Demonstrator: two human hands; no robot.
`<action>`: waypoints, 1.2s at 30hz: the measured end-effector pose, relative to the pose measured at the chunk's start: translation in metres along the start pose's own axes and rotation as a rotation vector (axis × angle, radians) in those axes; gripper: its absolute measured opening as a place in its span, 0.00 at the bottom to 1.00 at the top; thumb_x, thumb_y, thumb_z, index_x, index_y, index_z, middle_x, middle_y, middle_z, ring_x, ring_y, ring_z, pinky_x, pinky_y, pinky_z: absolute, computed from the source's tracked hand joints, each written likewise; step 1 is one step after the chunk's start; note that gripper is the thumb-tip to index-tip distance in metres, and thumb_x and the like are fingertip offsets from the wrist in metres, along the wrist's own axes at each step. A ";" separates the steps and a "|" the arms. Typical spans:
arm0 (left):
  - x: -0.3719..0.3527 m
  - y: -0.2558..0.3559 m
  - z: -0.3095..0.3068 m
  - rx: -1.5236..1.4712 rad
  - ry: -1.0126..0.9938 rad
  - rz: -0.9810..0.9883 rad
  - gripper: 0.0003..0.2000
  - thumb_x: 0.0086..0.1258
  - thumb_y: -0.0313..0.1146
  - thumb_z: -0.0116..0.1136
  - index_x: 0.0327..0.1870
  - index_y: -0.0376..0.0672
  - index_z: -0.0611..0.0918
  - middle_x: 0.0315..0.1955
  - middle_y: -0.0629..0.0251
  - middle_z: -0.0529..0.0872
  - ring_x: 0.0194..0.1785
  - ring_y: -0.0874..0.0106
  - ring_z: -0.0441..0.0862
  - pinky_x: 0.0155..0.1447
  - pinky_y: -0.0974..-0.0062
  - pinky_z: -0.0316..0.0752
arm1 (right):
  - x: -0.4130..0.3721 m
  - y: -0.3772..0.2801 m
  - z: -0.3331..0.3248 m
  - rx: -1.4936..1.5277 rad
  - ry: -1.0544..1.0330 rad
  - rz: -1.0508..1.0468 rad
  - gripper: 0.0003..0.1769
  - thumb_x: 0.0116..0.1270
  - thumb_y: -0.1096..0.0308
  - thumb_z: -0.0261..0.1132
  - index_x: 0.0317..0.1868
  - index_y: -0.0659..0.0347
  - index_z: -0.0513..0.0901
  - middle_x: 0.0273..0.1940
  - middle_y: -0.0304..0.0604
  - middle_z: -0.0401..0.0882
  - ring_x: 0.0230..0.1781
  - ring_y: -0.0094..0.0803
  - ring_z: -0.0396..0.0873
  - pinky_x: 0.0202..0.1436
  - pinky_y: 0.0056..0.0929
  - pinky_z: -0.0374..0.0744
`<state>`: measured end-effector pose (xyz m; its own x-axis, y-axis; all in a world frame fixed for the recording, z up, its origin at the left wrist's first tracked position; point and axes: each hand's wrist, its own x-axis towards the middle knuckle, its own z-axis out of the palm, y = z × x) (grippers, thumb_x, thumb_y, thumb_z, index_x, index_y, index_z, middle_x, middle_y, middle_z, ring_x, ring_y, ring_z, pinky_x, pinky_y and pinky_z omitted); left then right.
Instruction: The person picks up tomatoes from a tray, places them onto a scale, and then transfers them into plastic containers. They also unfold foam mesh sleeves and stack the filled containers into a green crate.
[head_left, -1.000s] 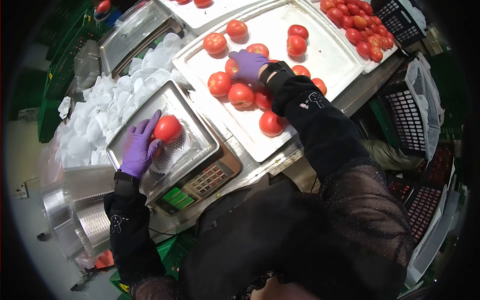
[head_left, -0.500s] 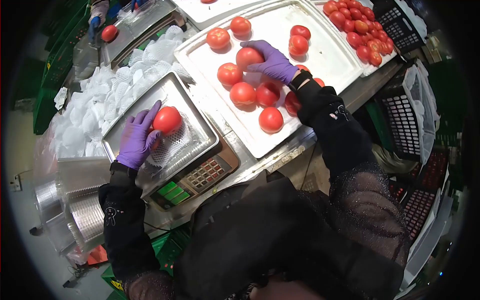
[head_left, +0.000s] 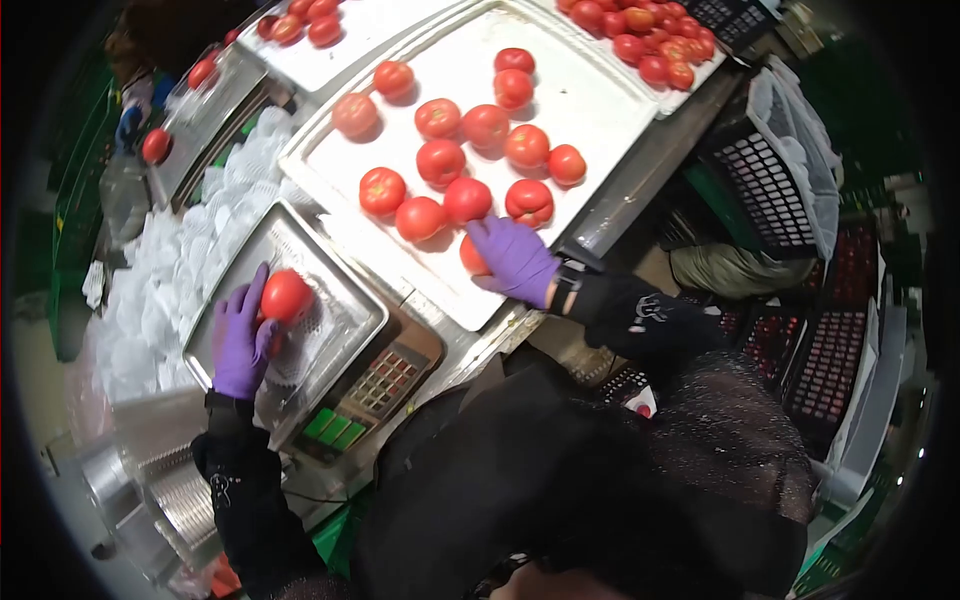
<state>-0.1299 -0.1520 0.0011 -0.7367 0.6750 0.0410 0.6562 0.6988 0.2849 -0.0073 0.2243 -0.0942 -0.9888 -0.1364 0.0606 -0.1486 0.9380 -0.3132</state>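
Observation:
My left hand (head_left: 238,342), in a purple glove, curls around a red tomato (head_left: 287,297) in the metal weighing tray (head_left: 345,335). Part of a second tomato (head_left: 275,344) shows under my thumb, and white foam netting lies beside it. In the white tray (head_left: 600,120), my right hand (head_left: 517,262), also gloved in purple, grips a tomato (head_left: 473,257) near the closest edge; its fingers partly cover it. Several loose tomatoes (head_left: 440,162) lie spread over the white tray beyond that hand.
White foam nets (head_left: 215,225) are heaped left of the scale (head_left: 380,385). Stacked clear plastic trays (head_left: 185,495) stand nearer me. More tomatoes (head_left: 650,45) fill a far-right tray. A lined black crate (head_left: 765,185) stands at right. Another person's gloved hand (head_left: 130,125) is at upper left.
My right hand has left a tomato farther back and come to one at the white tray's near edge. My left hand stays on its tomato. The whole view has shifted.

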 end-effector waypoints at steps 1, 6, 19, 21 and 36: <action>0.001 0.001 -0.001 -0.026 -0.011 -0.005 0.32 0.69 0.51 0.50 0.72 0.50 0.66 0.53 0.52 0.77 0.49 0.52 0.70 0.59 0.59 0.67 | 0.001 0.001 0.005 0.057 0.006 0.018 0.37 0.49 0.57 0.72 0.56 0.63 0.66 0.43 0.53 0.73 0.38 0.46 0.77 0.36 0.43 0.77; 0.001 0.001 0.000 -0.009 -0.019 -0.020 0.35 0.69 0.60 0.46 0.72 0.48 0.66 0.53 0.51 0.76 0.49 0.51 0.70 0.58 0.58 0.66 | -0.005 -0.005 0.011 0.366 0.016 0.009 0.38 0.49 0.46 0.71 0.56 0.60 0.70 0.47 0.52 0.73 0.45 0.49 0.77 0.43 0.45 0.78; 0.002 -0.002 0.003 0.023 -0.033 -0.022 0.38 0.70 0.65 0.39 0.72 0.43 0.66 0.53 0.49 0.76 0.51 0.51 0.71 0.59 0.57 0.64 | 0.010 0.152 -0.030 0.137 0.210 0.305 0.32 0.53 0.63 0.69 0.60 0.55 0.72 0.55 0.49 0.71 0.54 0.47 0.73 0.55 0.41 0.76; 0.003 0.000 0.002 0.041 -0.046 -0.027 0.39 0.70 0.66 0.39 0.72 0.43 0.66 0.53 0.49 0.76 0.51 0.50 0.71 0.59 0.57 0.64 | 0.017 0.156 -0.033 0.334 0.301 0.392 0.23 0.58 0.59 0.67 0.53 0.57 0.77 0.48 0.48 0.76 0.47 0.41 0.77 0.52 0.37 0.77; 0.001 -0.001 0.003 0.120 -0.125 -0.135 0.40 0.68 0.68 0.36 0.72 0.44 0.65 0.57 0.50 0.74 0.55 0.49 0.69 0.61 0.55 0.64 | 0.063 0.191 -0.072 1.686 0.313 0.360 0.26 0.64 0.66 0.67 0.62 0.55 0.72 0.53 0.37 0.73 0.50 0.26 0.76 0.45 0.29 0.82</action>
<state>-0.1308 -0.1508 -0.0023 -0.7977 0.5927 -0.1114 0.5736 0.8027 0.1632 -0.0966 0.4178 -0.0823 -0.9633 0.2369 -0.1263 0.0066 -0.4493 -0.8933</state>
